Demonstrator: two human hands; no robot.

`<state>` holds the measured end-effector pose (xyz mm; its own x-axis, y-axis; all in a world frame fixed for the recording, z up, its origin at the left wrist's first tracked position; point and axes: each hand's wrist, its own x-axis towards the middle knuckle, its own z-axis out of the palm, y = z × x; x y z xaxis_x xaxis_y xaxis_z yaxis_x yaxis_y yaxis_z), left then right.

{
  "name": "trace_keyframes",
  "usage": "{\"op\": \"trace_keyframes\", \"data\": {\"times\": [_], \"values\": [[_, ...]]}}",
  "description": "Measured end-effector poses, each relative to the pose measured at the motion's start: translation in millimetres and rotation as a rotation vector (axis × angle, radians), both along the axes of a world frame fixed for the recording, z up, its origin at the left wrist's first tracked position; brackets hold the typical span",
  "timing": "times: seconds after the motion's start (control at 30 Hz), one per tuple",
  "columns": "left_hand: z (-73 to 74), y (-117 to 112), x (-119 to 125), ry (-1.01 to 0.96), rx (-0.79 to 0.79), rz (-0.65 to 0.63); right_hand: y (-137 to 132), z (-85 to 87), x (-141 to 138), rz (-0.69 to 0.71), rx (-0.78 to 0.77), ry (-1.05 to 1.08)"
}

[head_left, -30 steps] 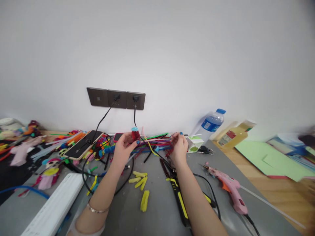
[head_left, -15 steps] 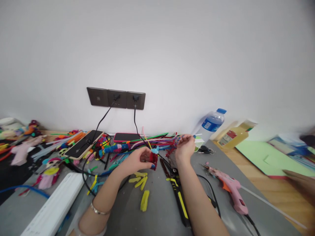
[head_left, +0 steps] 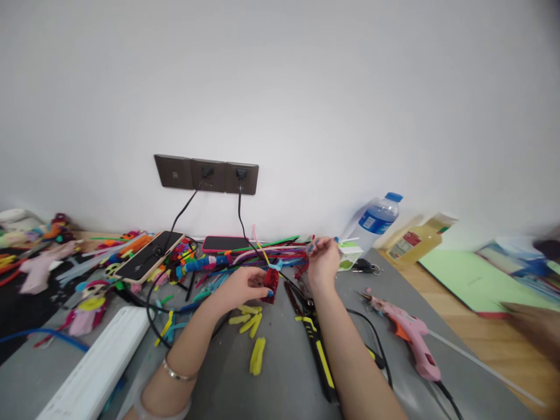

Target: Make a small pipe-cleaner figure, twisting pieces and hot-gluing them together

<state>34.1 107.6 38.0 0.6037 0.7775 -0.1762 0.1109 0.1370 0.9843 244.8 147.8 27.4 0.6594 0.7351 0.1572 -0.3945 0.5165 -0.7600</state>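
Observation:
My left hand (head_left: 247, 286) pinches a small red glittery pipe-cleaner figure (head_left: 272, 283) between thumb and fingers, just above the grey table. A light blue fuzzy piece (head_left: 276, 264) sits at its top. To the right, my right hand (head_left: 322, 259) is raised with its fingers curled in; whatever they hold, if anything, is hidden. Behind both hands lies a bundle of coloured pipe cleaners (head_left: 284, 252). Several yellow fuzzy pieces (head_left: 258, 356) lie below my left hand. Black-and-yellow pliers (head_left: 321, 356) rest alongside my right forearm.
A pink glue gun (head_left: 411, 335) lies at right, near keys (head_left: 366, 266) and a water bottle (head_left: 378, 217). At left are a white power strip (head_left: 96, 367), a phone (head_left: 151, 256) and a fuzzy doll (head_left: 90, 306). Another person's hand (head_left: 525, 318) touches green paper (head_left: 472, 280).
My right hand has shifted slightly left, uncovering more of the white-and-green box behind it. The red figure has turned a little in my left hand, showing more of its side.

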Motion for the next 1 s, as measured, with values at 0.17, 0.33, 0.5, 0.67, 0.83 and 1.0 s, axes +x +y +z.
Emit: {"op": "trace_keyframes", "data": {"times": [0.17,0.33,0.5,0.67,0.83,1.0], "values": [[-3.0,1,-1,0.078,0.045,-0.033,0,-1.0,0,-0.017,0.006,-0.064],[-6.0,2,-1,0.101,0.081,-0.065,-1,-0.3,0,-0.011,0.009,-0.021],[-7.9,0,-3,0.063,0.13,-0.082,0,-1.0,0,-0.014,0.002,-0.037],[-3.4,-3,-6,0.072,0.185,-0.211,0,-2.2,0,-0.027,-0.007,-0.035],[1.0,-2,-10,0.168,0.312,-0.215,0,-1.5,0,-0.051,-0.024,-0.04],[-0.4,0,-12,0.216,0.321,-0.2,-4,-3.1,-4,0.028,-0.148,-0.328]]}}
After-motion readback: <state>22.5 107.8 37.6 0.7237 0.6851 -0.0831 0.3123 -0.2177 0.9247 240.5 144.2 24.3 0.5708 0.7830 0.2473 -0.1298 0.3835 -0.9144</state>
